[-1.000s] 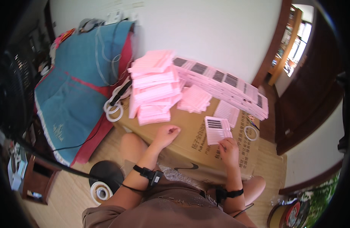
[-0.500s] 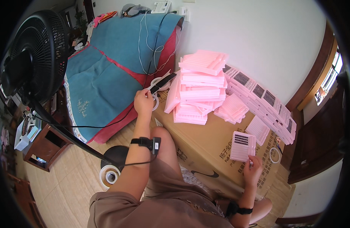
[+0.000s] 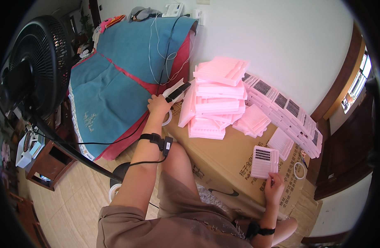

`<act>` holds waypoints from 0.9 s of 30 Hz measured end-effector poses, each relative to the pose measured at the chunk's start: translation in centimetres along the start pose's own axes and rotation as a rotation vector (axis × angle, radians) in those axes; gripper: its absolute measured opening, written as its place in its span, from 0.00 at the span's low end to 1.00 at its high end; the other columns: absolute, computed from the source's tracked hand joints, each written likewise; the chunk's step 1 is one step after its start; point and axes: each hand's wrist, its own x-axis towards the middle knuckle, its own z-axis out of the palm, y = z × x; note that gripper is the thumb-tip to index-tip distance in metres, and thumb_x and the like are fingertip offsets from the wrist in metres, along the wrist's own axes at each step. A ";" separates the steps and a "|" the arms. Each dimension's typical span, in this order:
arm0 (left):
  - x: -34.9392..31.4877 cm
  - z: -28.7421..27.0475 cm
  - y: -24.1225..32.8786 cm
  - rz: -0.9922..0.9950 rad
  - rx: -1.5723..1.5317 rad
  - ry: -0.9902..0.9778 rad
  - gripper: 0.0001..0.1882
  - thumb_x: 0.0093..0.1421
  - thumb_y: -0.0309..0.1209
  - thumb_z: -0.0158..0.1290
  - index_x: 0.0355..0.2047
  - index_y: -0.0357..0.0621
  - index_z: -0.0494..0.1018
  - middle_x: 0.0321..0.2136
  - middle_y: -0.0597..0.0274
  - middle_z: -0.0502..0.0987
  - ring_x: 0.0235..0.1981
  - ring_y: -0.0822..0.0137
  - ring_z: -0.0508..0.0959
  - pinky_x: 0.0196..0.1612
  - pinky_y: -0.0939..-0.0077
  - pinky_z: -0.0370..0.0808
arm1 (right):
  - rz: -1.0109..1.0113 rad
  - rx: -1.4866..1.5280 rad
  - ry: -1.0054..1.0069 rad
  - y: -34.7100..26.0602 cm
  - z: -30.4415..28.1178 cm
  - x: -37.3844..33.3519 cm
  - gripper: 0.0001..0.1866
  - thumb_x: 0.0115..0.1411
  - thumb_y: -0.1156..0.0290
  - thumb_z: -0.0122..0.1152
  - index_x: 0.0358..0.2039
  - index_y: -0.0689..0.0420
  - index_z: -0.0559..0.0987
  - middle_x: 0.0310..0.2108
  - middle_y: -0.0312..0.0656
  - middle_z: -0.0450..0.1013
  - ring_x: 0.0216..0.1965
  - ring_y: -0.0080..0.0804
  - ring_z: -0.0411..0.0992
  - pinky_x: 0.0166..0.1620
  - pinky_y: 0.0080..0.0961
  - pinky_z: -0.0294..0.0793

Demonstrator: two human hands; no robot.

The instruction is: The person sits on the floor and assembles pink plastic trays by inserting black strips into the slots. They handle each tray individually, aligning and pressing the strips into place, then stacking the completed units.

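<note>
My left hand (image 3: 158,104) is stretched forward at the near end of a long white piece with a black strip (image 3: 178,92) along it. Its fingers are bent against that end; whatever they pinch is too small to make out. My right hand (image 3: 274,188) is closed at the lower right corner of a pale pink ridged tray (image 3: 264,170), which lies flat on the cardboard box (image 3: 223,159). Short rows of black, lash-like strips fill the tray's upper part. A second pink tray (image 3: 281,143) lies just beyond it.
Tall pink tray stacks (image 3: 219,89) stand on the box, with a lower pile (image 3: 252,120) beside them. Trays bearing black strips (image 3: 287,105) line the wall side. A white tape ring (image 3: 299,170) lies at right. A black fan (image 3: 39,66) and blue-covered furniture (image 3: 115,87) are at left.
My left hand has shifted slightly and turned, its fingers now closer against the white piece's end. My right hand stays by the tray corner, its fingers more curled. The view has tilted slightly.
</note>
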 end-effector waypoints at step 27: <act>-2.1 -5.5 -7.5 0.269 -0.488 0.579 0.12 0.65 0.25 0.50 0.46 0.29 0.67 0.45 0.30 0.74 0.46 0.30 0.76 0.48 0.44 0.73 | -0.033 0.011 0.037 -0.2 -0.4 -0.2 0.07 0.57 0.83 0.61 0.37 0.63 0.82 0.36 0.49 0.77 0.38 0.50 0.74 0.42 0.41 0.75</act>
